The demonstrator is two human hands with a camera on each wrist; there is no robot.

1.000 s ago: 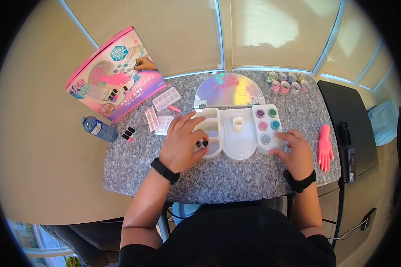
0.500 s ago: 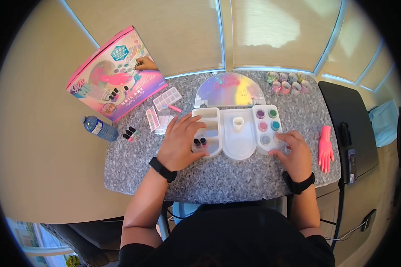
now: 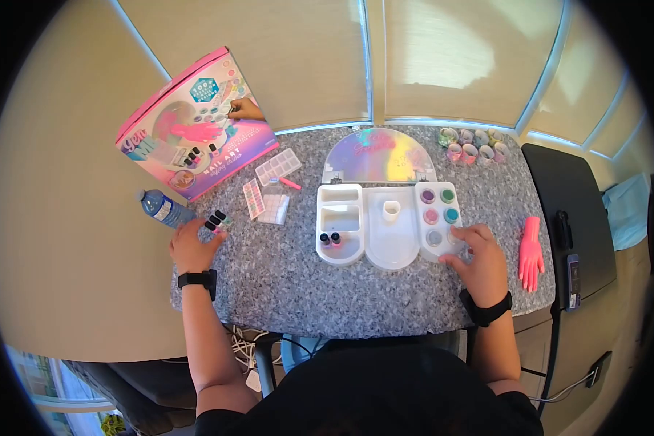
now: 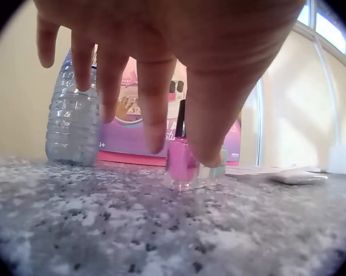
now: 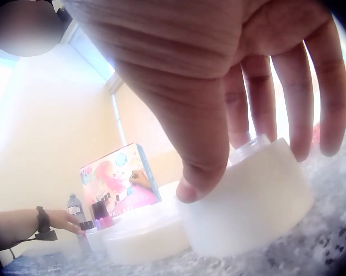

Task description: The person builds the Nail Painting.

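Observation:
At the table's left, my left hand (image 3: 191, 249) reaches down over small black-capped polish bottles (image 3: 216, 221). In the left wrist view its thumb is beside a pink bottle (image 4: 181, 163), with a small gap between that bottle and the nearest finger. My right hand (image 3: 485, 267) rests at the near right corner of the white tray (image 3: 391, 251), by the glitter jars (image 3: 452, 216). In the right wrist view the thumb touches the tray's rounded end (image 5: 247, 201), with the other fingers straight and spread beyond it. Two black-capped bottles (image 3: 330, 240) stand in the tray's left section.
A large box (image 3: 203, 138) and a water bottle (image 3: 166, 208) stand at left. A compartment case (image 3: 278, 167), sticker sheet (image 3: 253, 198) and pink tool (image 3: 291, 183) lie near them. Small decorated cups (image 3: 469, 152) stand back right; a pink model hand (image 3: 531, 254) lies at right.
My left hand has left the tray's left section and moved left to the bottles on the table. My right hand has stayed at the tray corner. The head view has shifted slightly.

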